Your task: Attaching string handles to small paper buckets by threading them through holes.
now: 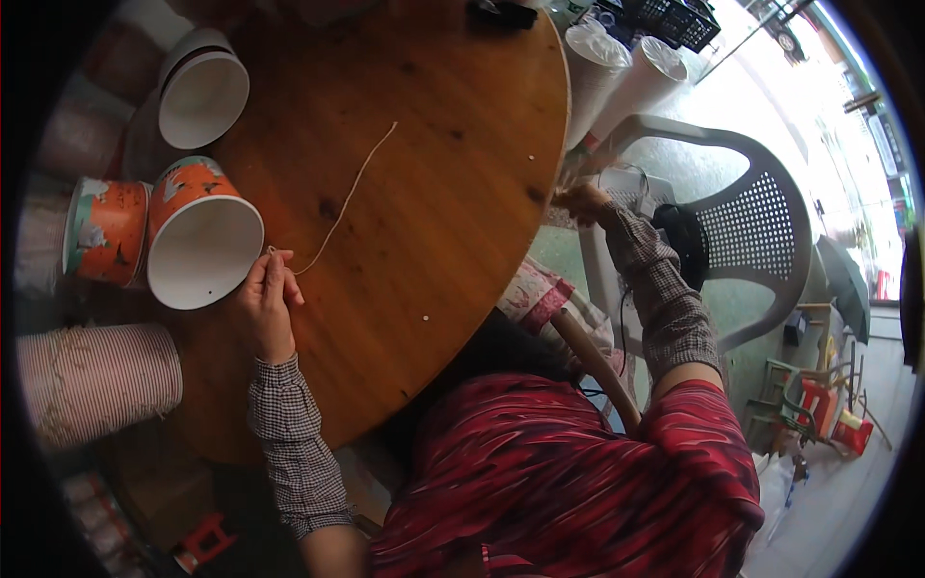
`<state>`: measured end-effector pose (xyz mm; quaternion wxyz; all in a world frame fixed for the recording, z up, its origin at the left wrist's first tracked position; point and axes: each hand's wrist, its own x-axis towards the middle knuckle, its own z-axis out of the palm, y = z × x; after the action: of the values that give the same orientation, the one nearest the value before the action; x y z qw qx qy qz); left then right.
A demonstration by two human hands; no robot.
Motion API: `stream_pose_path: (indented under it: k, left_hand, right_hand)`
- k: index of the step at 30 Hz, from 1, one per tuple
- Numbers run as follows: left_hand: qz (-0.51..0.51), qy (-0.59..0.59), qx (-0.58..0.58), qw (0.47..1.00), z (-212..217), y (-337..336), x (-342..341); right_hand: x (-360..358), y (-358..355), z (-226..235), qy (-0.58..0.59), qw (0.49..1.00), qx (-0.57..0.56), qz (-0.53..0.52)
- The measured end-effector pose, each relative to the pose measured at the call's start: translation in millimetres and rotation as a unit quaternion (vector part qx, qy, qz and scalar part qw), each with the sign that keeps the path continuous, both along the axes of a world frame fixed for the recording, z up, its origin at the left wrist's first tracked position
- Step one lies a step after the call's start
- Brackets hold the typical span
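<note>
My left hand is closed in a pinch on one end of a thin pale string, beside the rim of an orange paper bucket lying on its side. From those fingertips the string curves away across the round wooden table. Out at the table's right edge is my right hand, close to some thin pale strands by a plastic chair. Its fingers are small and blurred, so their grip does not show. Checked sleeve covers sit on both forearms.
More paper buckets lie at the left, with a long striped stack of cups or buckets nearer me. Tall white stacks stand beyond the table's right edge. A grey plastic chair is at the right, a black crate behind.
</note>
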<state>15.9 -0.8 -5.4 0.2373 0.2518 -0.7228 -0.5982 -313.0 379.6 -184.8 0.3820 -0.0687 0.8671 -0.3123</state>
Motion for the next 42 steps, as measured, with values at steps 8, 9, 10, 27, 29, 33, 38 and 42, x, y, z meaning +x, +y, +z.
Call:
stream_pose_path:
  k: [8,9,10,27,29,33,38,42]
  left_hand:
    - [-0.026,0.012,-0.028,0.999,-7.0,8.9,-17.8]
    - [-0.016,0.004,-0.027,1.0,-5.8,6.5,-11.8]
    - [-0.013,-0.001,-0.023,1.0,-4.1,6.7,-11.0]
    - [-0.097,-0.026,0.004,0.995,1.1,-9.6,-15.6]
    - [-0.104,-0.014,0.005,0.994,-0.2,-10.1,-15.2]
    - [-0.103,0.022,0.027,0.994,-7.1,-13.6,-8.6]
    - [-0.041,0.109,0.012,0.993,6.9,-1.0,-13.3]
    - [0.006,0.184,-0.004,0.983,2.2,2.7,-9.3]
  right_hand:
    - [-67.8,56.8,128.6,0.207,0.881,-0.404,-0.133]
    - [-59.6,32.5,165.3,0.242,0.876,-0.399,-0.119]
    - [-53.0,12.4,198.8,0.287,0.855,-0.421,-0.096]
    - [-66.5,-239.2,196.5,0.406,0.84,-0.34,0.117]
    - [-97.5,-237.2,188.2,0.448,0.839,-0.288,0.112]
    - [-65.1,-223.9,203.3,0.651,0.728,-0.083,0.195]
    - [83.8,-253.1,207.1,0.405,0.839,-0.307,0.197]
    - [175.0,-287.5,209.7,0.025,0.914,-0.343,0.217]
